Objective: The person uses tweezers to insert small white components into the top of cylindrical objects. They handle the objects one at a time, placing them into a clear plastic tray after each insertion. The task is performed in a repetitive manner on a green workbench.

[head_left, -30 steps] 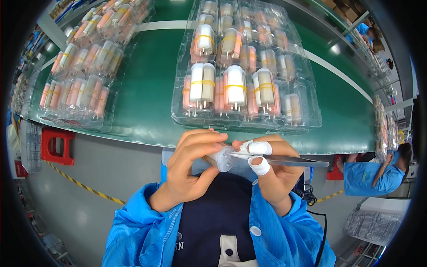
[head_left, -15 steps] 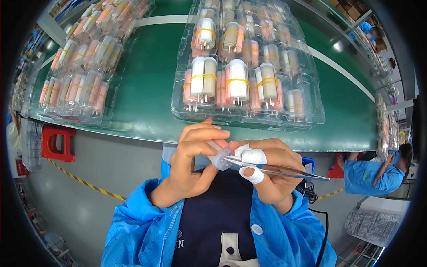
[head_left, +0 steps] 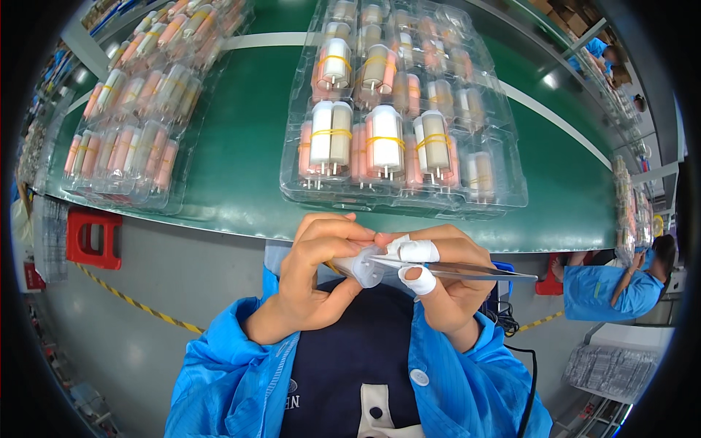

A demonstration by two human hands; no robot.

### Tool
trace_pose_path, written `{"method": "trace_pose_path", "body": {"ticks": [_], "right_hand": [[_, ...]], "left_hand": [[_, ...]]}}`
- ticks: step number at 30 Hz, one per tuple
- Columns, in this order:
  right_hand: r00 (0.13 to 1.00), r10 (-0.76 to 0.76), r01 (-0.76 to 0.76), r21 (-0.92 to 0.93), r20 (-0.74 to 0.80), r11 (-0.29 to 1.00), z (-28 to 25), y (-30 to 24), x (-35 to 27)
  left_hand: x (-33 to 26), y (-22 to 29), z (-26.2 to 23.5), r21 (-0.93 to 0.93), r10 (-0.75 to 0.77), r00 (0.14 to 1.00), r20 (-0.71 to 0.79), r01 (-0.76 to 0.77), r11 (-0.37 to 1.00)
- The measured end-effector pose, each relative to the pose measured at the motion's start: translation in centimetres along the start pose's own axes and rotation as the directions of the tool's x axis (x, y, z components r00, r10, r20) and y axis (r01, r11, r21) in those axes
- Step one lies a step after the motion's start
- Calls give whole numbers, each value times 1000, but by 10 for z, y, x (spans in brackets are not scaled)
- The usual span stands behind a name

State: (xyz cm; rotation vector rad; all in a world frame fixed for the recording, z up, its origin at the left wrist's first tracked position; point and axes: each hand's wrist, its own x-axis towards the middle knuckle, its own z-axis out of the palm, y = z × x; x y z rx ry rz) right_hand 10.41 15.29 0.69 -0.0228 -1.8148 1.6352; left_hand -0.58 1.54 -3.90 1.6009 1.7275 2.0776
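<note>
two hands are meeting: the left hand point(head_left: 315, 271) is pinching a small white part point(head_left: 363, 266), the right hand point(head_left: 445, 281) is squeezing tweezers point(head_left: 467, 271) against it; a slipping tip could be flicking the part floorward.

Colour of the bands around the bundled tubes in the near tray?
Yellow bands, seen in the head view.

Both hands meet close to the chest, below the near edge of the green table point(head_left: 241, 182). The left hand point(head_left: 321, 274) and right hand point(head_left: 445, 281) press together around a small white part point(head_left: 363, 266), with tweezers point(head_left: 475, 271) jutting out to the right. Straight ahead, a clear tray point(head_left: 504, 197) of banded tubes fills the table edge. Another tray point(head_left: 95, 197) sits far left; a bare green strip lies open between them.
</note>
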Motion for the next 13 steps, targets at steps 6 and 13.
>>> {"method": "trace_pose_path", "body": {"ticks": [6, 13], "right_hand": [[1000, 13, -13, 33, -15, 999, 2, 0, 0], [999, 28, -28, 11, -26, 1000, 3, 0, -1]], "left_hand": [[-1, 1, 0, 7, -14, 1000, -11, 14, 1000], [-1, 3, 0, 10, -40, 999, -22, 40, 999]]}}
